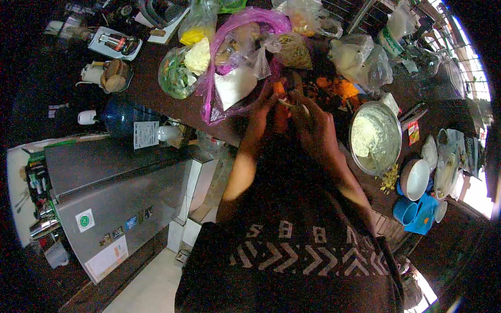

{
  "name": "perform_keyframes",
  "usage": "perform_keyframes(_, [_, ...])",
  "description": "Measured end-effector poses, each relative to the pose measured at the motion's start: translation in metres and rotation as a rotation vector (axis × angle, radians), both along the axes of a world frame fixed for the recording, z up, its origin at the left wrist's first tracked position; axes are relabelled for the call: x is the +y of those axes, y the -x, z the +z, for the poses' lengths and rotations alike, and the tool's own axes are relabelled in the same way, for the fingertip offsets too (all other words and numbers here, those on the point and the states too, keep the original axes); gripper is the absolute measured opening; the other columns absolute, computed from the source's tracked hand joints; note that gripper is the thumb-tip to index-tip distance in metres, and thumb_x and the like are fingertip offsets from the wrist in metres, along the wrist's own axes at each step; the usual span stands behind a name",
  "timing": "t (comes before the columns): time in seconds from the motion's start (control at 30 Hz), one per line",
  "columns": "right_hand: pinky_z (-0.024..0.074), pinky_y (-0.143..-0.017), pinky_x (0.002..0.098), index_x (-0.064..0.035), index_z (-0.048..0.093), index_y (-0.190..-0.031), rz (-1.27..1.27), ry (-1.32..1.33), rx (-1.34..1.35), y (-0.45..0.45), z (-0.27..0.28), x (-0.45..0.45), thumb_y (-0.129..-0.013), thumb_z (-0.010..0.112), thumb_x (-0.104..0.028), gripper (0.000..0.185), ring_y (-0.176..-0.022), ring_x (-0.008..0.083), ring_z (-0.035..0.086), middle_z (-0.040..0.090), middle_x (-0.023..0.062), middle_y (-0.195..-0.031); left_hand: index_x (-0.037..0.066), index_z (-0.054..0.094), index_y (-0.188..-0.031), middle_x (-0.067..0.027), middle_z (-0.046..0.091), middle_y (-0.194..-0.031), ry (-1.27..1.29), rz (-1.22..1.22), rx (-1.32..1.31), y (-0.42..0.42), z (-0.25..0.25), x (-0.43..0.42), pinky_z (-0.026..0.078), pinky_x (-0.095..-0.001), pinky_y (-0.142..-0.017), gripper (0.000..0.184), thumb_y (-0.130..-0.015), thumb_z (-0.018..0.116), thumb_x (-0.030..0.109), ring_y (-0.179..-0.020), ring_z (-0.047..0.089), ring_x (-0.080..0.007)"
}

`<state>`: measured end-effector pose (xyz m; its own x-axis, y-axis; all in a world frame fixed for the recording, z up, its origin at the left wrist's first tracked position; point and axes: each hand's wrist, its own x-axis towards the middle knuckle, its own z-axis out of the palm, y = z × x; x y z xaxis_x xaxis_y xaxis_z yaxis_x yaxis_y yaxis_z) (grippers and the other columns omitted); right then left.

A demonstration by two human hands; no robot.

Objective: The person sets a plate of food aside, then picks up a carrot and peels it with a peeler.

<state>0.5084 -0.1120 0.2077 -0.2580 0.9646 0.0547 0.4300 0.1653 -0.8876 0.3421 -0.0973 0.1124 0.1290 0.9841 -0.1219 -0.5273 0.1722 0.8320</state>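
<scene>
Through the head camera I count two hands, one steel bowl [387, 133] and one orange vegetable piece [279, 87]. The left hand [267, 104] is closed around this piece, which shows at its fingertips. The right hand [315, 124] bends close beside; shadow hides its grip, so I cannot tell. The orange scraps [344, 88] I cannot count.

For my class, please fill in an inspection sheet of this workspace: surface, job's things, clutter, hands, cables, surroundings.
Surface: dark brown table, crowded.
Job's things: orange piece; orange scraps; metal bowl with pale contents.
Clutter: pink bag and plastic bags at the far side; white bowl and blue cup at right.
Hands: left hand and right hand close together at the orange piece; exact grip too dark to tell.
Cables: nothing seen.
Surroundings: grey cabinet with stickers at lower left; blue bottle beyond it.
</scene>
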Motion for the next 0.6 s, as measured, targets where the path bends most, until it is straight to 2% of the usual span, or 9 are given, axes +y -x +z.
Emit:
perform_keyframes(0.1, [0.0567,-0.082,0.0348,0.0001,0.063,-0.134,0.013,0.027,0.011,0.003,0.001,0.004,-0.103,0.06,-0.008,0.032,-0.098,0.0143,0.071,0.076,0.0197,-0.107,0.008,0.05,-0.15,-0.0064,0.062,-0.132,-0.009,0.039,-0.014,-0.005,-0.001,0.0,0.057,-0.0328,-0.087,0.05,-0.107,0.055,0.033,-0.104,0.064,-0.0173])
perform_keyframes(0.13, [0.0567,-0.082,0.0348,0.0001,0.063,-0.134,0.015,0.027,0.011,0.003,-0.002,0.005,-0.103,0.06,-0.008,0.032,-0.098,0.0143,0.071,0.076,0.0197,-0.107,0.007,0.05,-0.15,-0.0068,0.062,-0.134,-0.121,0.058,0.051,-0.003,-0.013,0.006,0.055,-0.0333,-0.092,0.051,-0.107,0.055,0.033,-0.108,0.063,-0.0178])
perform_keyframes(0.2, [0.0574,-0.082,0.0364,0.0002,0.062,-0.135,0.02,0.023,-0.003,0.004,-0.013,0.004,-0.102,0.06,-0.008,0.034,-0.099,0.0192,0.074,0.076,0.0201,-0.111,0.005,0.05,-0.15,-0.0071,0.062,-0.135,-0.233,0.08,0.117,0.0,-0.028,0.01,0.053,-0.0338,-0.097,0.051,-0.108,0.055,0.033,-0.112,0.062,-0.0183])
perform_keyframes(0.23, [0.0574,-0.082,0.0364,0.0002,0.062,-0.135,0.022,0.023,-0.003,0.003,-0.021,0.002,-0.102,0.06,-0.008,0.034,-0.099,0.0192,0.074,0.076,0.0201,-0.111,0.004,0.05,-0.15,-0.0076,0.06,-0.139,-0.231,0.16,0.199,0.002,-0.032,0.011,0.049,-0.0349,-0.103,0.052,-0.107,0.056,0.033,-0.119,0.06,-0.0192])
perform_keyframes(0.3, [0.058,-0.082,0.0374,-0.001,0.062,-0.135,0.051,-0.045,-0.048,0.0,-0.029,-0.006,-0.102,0.06,-0.008,0.034,-0.098,0.0256,0.076,0.075,0.0204,-0.114,0.003,0.049,-0.15,-0.0081,0.059,-0.143,-0.226,0.24,0.279,0.003,-0.033,0.01,0.045,-0.036,-0.11,0.053,-0.107,0.056,0.033,-0.125,0.057,-0.02])
perform_keyframes(0.33, [0.0583,-0.082,0.0378,-0.0014,0.062,-0.135,0.061,-0.067,-0.064,-0.001,-0.03,-0.01,-0.102,0.061,-0.008,0.035,-0.098,0.0278,0.076,0.074,0.0205,-0.116,0.003,0.049,-0.151,-0.0093,0.057,-0.145,-0.156,0.247,0.169,0.006,-0.03,0.009,0.041,-0.0366,-0.113,0.055,-0.106,0.058,0.034,-0.131,0.054,-0.0211])
perform_keyframes(0.4, [0.059,-0.08,0.0392,-0.0047,0.063,-0.135,0.034,0.116,-0.054,-0.001,-0.025,-0.019,-0.101,0.06,-0.008,0.034,-0.095,0.0341,0.076,0.075,0.0199,-0.114,0.002,0.048,-0.151,-0.0106,0.055,-0.148,-0.085,0.255,0.06,0.012,-0.023,0.005,0.037,-0.0372,-0.117,0.057,-0.106,0.059,0.034,-0.136,0.05,-0.0221])
perform_keyframes(0.5, [0.0591,-0.076,0.0395,-0.0064,0.063,-0.137,0.087,0.03,-0.1,-0.008,-0.024,-0.02,-0.102,0.06,-0.01,0.035,-0.092,0.0334,0.077,0.076,0.0198,-0.11,0.002,0.05,-0.149,-0.0102,0.059,-0.14,-0.077,0.204,0.254,0.012,-0.017,0.0,0.042,-0.0372,-0.112,0.056,-0.105,0.061,0.035,-0.129,0.055,-0.0207])
perform_keyframes(0.6, [0.058,-0.069,0.0421,-0.0079,0.06,-0.14,0.121,-0.02,-0.105,-0.013,-0.025,-0.019,-0.1,0.062,-0.01,0.04,-0.083,0.0343,0.076,0.075,0.0219,-0.099,0.003,0.05,-0.148,-0.0073,0.063,-0.13,-0.084,0.295,0.182,0.001,-0.028,0.004,0.045,-0.0363,-0.108,0.056,-0.104,0.061,0.036,-0.12,0.058,-0.0171])
